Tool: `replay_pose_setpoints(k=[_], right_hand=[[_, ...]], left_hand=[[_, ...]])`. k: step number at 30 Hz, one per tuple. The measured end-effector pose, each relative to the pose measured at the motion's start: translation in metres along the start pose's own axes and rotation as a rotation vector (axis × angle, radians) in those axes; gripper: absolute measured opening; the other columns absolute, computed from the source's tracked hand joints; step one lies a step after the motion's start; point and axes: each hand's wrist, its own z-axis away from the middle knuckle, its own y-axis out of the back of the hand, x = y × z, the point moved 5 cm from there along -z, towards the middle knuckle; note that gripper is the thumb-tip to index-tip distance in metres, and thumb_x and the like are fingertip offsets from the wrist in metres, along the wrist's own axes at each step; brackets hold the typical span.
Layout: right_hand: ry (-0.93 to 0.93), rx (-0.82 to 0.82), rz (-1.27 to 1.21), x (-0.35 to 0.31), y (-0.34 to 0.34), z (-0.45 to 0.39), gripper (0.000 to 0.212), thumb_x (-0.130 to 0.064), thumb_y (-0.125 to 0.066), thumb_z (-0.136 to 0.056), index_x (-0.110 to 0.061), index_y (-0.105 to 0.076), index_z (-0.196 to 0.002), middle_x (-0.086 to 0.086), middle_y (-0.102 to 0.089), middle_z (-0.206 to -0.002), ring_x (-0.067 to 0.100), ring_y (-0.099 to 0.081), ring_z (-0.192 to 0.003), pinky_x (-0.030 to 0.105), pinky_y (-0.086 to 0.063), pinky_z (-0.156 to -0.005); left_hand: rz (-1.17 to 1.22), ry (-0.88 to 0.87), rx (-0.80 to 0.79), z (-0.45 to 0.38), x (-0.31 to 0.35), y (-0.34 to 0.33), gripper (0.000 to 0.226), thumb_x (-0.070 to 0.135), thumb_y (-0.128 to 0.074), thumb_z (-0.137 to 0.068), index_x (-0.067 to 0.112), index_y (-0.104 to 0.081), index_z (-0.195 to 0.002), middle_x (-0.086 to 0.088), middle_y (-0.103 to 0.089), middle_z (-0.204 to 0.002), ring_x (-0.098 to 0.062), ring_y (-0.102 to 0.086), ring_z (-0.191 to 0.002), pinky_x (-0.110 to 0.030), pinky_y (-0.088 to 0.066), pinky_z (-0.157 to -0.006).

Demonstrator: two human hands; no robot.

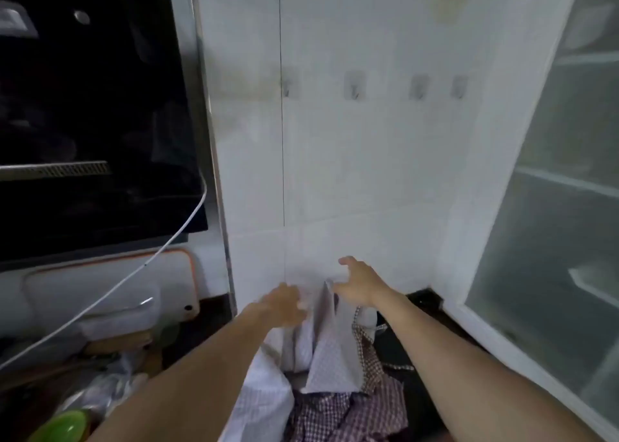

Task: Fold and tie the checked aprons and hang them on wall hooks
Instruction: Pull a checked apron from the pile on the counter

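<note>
A pale checked apron (pixel 330 348) hangs lifted in front of the white tiled wall, its top edge raised between my hands. My left hand (pixel 284 306) grips the cloth's upper left part. My right hand (pixel 356 282) is just right of the cloth's top corner with fingers spread, touching or nearly touching it. Below lies a dark red checked apron (pixel 368 411) in a heap on the dark counter. Several small clear wall hooks (pixel 355 86) sit in a row high on the wall, bare.
A black range hood (pixel 93 113) fills the left, with a white cable (pixel 140 267) drooping across it. A frosted glass cabinet (pixel 562 207) stands at the right. A white cutting board (pixel 110 287) and a green bowl (pixel 63 426) are at lower left.
</note>
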Motion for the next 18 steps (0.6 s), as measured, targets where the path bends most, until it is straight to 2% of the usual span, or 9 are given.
replay_pose_setpoints(k=[4, 6, 9, 12, 13, 15, 16, 17, 18], right_hand=[[0.012, -0.139, 0.067, 0.025, -0.077, 0.0, 0.092, -0.038, -0.071, -0.089, -0.026, -0.012, -0.159, 0.011, -0.005, -0.164, 0.029, -0.021, -0.149, 0.037, -0.027, -0.116], [0.007, -0.144, -0.001, 0.038, -0.114, -0.002, 0.103, -0.042, -0.076, -0.084, -0.024, -0.008, -0.159, 0.008, 0.002, -0.164, 0.029, -0.018, -0.15, 0.036, -0.025, -0.116], [-0.02, -0.093, -0.096, 0.055, -0.153, -0.006, 0.118, -0.044, -0.083, -0.074, -0.026, -0.002, -0.158, 0.008, -0.01, -0.159, 0.03, -0.021, -0.147, 0.04, -0.028, -0.116], [-0.112, -0.074, -0.15, 0.076, -0.19, -0.006, 0.129, -0.049, -0.087, -0.065, -0.022, 0.0, -0.158, 0.008, -0.025, -0.157, 0.03, -0.031, -0.142, 0.038, -0.036, -0.112], [-0.153, -0.096, -0.156, 0.084, -0.199, -0.003, 0.123, -0.043, -0.087, -0.068, -0.017, -0.007, -0.157, 0.009, -0.035, -0.152, 0.029, -0.039, -0.138, 0.035, -0.041, -0.106], [-0.219, -0.179, -0.124, 0.1, -0.209, 0.004, 0.08, -0.027, -0.084, -0.075, -0.012, -0.042, -0.141, 0.007, -0.058, -0.129, 0.027, -0.055, -0.121, 0.031, -0.047, -0.092], [-0.229, -0.215, -0.106, 0.107, -0.209, 0.008, 0.048, -0.022, -0.081, -0.079, -0.014, -0.058, -0.12, 0.005, -0.066, -0.112, 0.027, -0.061, -0.11, 0.033, -0.05, -0.086], [-0.211, -0.235, -0.085, 0.112, -0.203, 0.013, 0.018, -0.018, -0.077, -0.082, -0.016, -0.065, -0.096, 0.003, -0.067, -0.093, 0.025, -0.064, -0.099, 0.033, -0.051, -0.078], [-0.201, -0.232, -0.069, 0.119, -0.195, 0.016, 0.012, -0.013, -0.073, -0.084, -0.017, -0.063, -0.079, 0.001, -0.063, -0.079, 0.024, -0.064, -0.089, 0.032, -0.049, -0.07]], left_hand=[[-0.115, 0.056, 0.0, 0.014, -0.031, -0.051, 0.068, 0.04, -0.051, -0.092, 0.03, -0.02, -0.152, 0.001, -0.02, -0.157, -0.028, -0.016, -0.147, -0.047, -0.018, -0.118], [-0.044, 0.093, 0.01, 0.023, -0.042, -0.068, 0.064, 0.039, -0.051, -0.093, 0.034, -0.022, -0.149, -0.001, -0.031, -0.152, -0.027, -0.03, -0.141, -0.046, -0.027, -0.113], [0.1, 0.128, -0.008, 0.033, -0.055, -0.084, 0.053, 0.028, -0.055, -0.096, 0.028, -0.035, -0.146, -0.004, -0.058, -0.13, -0.024, -0.06, -0.115, -0.033, -0.048, -0.091], [0.114, 0.176, -0.027, 0.038, -0.062, -0.104, 0.029, 0.031, -0.059, -0.095, 0.017, -0.061, -0.121, -0.006, -0.068, -0.114, -0.024, -0.064, -0.106, -0.027, -0.046, -0.081], [0.142, 0.208, -0.075, 0.039, -0.062, -0.112, 0.023, 0.033, -0.06, -0.094, 0.016, -0.066, -0.109, -0.006, -0.069, -0.107, -0.025, -0.065, -0.104, -0.026, -0.045, -0.077], [0.212, 0.221, -0.238, 0.044, -0.057, -0.127, 0.019, 0.035, -0.061, -0.092, 0.018, -0.066, -0.088, -0.001, -0.067, -0.089, -0.024, -0.066, -0.095, -0.023, -0.044, -0.069], [0.268, 0.201, -0.338, 0.047, -0.052, -0.134, 0.022, 0.038, -0.062, -0.09, 0.017, -0.067, -0.086, 0.0, -0.067, -0.086, -0.021, -0.066, -0.092, -0.023, -0.047, -0.07], [0.327, 0.165, -0.437, 0.053, -0.043, -0.14, 0.029, 0.045, -0.063, -0.088, 0.017, -0.07, -0.093, 0.001, -0.07, -0.091, -0.019, -0.066, -0.093, -0.024, -0.049, -0.077], [0.358, 0.111, -0.542, 0.059, -0.031, -0.141, 0.04, 0.052, -0.062, -0.087, 0.018, -0.071, -0.105, 0.001, -0.071, -0.102, -0.017, -0.064, -0.097, -0.027, -0.05, -0.088]])
